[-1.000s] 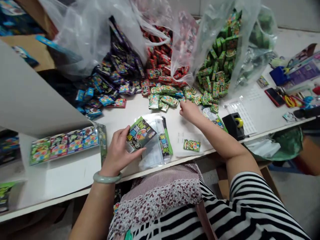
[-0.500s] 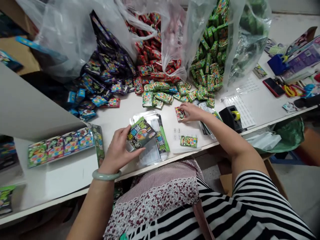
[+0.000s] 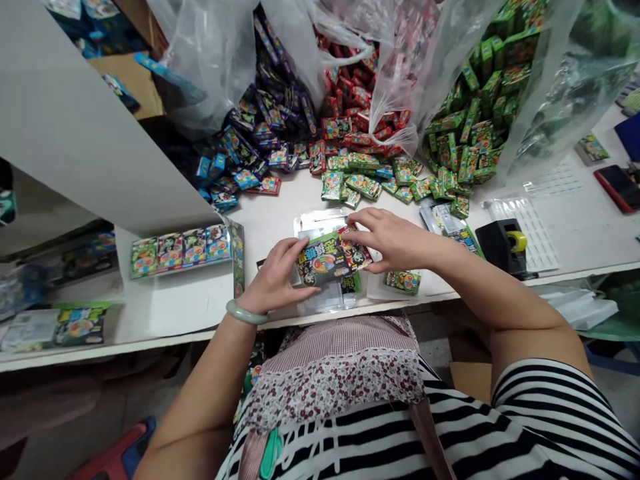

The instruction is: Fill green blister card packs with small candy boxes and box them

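Observation:
My left hand (image 3: 273,275) grips the left end of a flat black-and-green printed packet (image 3: 320,262), thumb below and fingers above. At its right end, my right hand (image 3: 397,239) pinches a small red printed box (image 3: 356,248). The box meets or overlaps the packet's end; whether it is inside cannot be told. Under the packet, clear plastic sleeves (image 3: 320,303) with printed cards lie on the table, partly covered. A small green box (image 3: 403,282) rests near the front edge, below my right wrist.
Plastic bags along the back spill piles of purple boxes (image 3: 273,110), red boxes (image 3: 355,93) and green boxes (image 3: 480,127). At left stands an open tray (image 3: 183,250) with a row of boxes. A tape dispenser (image 3: 503,247), sticker sheets (image 3: 537,230) and a phone (image 3: 620,187) are at right.
My right hand has lifted the small red box off the table and carried it left to the packet's right end. The camera view has swung left.

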Action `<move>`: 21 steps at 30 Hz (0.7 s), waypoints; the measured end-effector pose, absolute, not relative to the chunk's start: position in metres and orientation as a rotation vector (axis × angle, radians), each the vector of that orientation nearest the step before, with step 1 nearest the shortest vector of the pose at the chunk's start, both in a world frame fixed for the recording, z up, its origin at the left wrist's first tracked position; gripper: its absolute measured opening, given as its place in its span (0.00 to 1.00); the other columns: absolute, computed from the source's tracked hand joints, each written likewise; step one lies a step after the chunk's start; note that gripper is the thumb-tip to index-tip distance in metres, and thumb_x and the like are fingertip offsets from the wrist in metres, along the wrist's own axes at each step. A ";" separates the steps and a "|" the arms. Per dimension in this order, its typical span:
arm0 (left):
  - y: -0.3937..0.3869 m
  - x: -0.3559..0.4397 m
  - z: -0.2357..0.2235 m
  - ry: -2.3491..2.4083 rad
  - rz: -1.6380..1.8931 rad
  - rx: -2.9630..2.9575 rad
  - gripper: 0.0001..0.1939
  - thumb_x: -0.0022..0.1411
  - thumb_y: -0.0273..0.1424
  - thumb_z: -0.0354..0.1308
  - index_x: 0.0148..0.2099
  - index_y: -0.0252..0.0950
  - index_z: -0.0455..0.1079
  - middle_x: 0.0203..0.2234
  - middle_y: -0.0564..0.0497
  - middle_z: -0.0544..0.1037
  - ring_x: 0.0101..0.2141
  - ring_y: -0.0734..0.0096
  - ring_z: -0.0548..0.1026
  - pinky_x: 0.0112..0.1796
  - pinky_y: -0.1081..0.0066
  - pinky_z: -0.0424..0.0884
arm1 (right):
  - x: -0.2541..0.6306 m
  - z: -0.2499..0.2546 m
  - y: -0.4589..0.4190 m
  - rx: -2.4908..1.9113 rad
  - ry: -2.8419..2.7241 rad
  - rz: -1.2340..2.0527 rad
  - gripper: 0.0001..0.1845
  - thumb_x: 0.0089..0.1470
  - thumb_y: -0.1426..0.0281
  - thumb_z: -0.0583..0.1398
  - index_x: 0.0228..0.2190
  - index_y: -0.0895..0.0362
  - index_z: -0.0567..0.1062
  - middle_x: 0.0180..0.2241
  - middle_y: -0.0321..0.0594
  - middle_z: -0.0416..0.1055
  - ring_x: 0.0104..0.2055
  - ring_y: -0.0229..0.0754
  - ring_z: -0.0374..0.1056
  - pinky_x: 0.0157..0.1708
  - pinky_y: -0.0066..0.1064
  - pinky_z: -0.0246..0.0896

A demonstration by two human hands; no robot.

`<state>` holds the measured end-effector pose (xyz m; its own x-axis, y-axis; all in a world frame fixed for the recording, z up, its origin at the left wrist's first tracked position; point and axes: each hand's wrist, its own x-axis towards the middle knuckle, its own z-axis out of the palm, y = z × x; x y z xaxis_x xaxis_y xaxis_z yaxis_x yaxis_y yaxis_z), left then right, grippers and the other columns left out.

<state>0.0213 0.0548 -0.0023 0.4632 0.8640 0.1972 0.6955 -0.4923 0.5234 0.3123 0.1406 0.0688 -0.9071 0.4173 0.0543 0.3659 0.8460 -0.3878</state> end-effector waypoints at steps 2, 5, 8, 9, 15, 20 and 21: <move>0.055 0.023 -0.004 1.277 0.651 2.312 0.49 0.54 0.49 0.66 0.70 0.41 0.47 0.55 0.40 0.63 0.55 0.49 0.66 0.56 0.49 0.68 | 0.309 0.060 0.142 -0.570 -2.867 0.574 0.38 0.50 0.62 0.69 0.59 0.54 0.65 0.58 0.52 0.62 0.59 0.58 0.59 0.58 0.56 0.58; 0.054 0.025 -0.006 1.307 0.694 2.279 0.49 0.53 0.50 0.66 0.70 0.41 0.48 0.54 0.41 0.63 0.54 0.50 0.67 0.55 0.49 0.68 | 0.305 0.048 0.141 -0.556 -2.763 0.644 0.46 0.48 0.54 0.69 0.62 0.55 0.60 0.59 0.54 0.60 0.61 0.59 0.57 0.58 0.54 0.59; 0.051 0.026 -0.007 1.413 0.741 2.245 0.50 0.52 0.50 0.67 0.69 0.41 0.49 0.53 0.41 0.63 0.54 0.50 0.67 0.56 0.48 0.68 | 0.299 0.038 0.133 -0.682 -2.586 0.644 0.46 0.51 0.49 0.65 0.63 0.54 0.57 0.59 0.54 0.63 0.63 0.59 0.55 0.61 0.56 0.54; 0.050 0.026 -0.008 1.437 0.754 2.238 0.49 0.52 0.50 0.67 0.69 0.41 0.49 0.53 0.41 0.63 0.54 0.50 0.67 0.56 0.48 0.68 | 0.298 0.036 0.128 -0.722 -2.552 0.635 0.41 0.54 0.50 0.63 0.63 0.53 0.58 0.57 0.52 0.66 0.63 0.59 0.56 0.62 0.58 0.52; 0.046 0.027 -0.014 1.448 0.813 2.202 0.49 0.52 0.47 0.68 0.69 0.40 0.49 0.54 0.40 0.64 0.54 0.50 0.67 0.55 0.49 0.68 | 0.287 0.029 0.124 -0.681 -2.547 0.733 0.25 0.63 0.59 0.58 0.59 0.49 0.66 0.53 0.45 0.74 0.66 0.57 0.55 0.64 0.62 0.43; 0.043 0.020 -0.015 1.578 0.845 2.125 0.48 0.53 0.45 0.68 0.69 0.40 0.49 0.54 0.40 0.64 0.55 0.50 0.67 0.56 0.49 0.68 | 0.234 0.013 0.220 -0.946 -2.233 0.789 0.15 0.63 0.63 0.57 0.47 0.55 0.76 0.41 0.43 0.78 0.45 0.48 0.73 0.50 0.44 0.66; 0.042 0.018 -0.015 1.577 0.840 2.126 0.48 0.53 0.45 0.68 0.69 0.40 0.48 0.54 0.40 0.64 0.55 0.50 0.67 0.56 0.49 0.68 | 0.214 0.008 0.244 -0.993 -2.264 0.768 0.14 0.60 0.65 0.59 0.46 0.56 0.76 0.42 0.44 0.78 0.45 0.48 0.73 0.50 0.44 0.66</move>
<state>0.0180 0.0424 -0.0147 0.1992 0.9488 0.2452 0.7333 -0.3103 0.6049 0.2137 0.2444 0.0078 -0.5788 0.7768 0.2483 0.4656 0.5647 -0.6814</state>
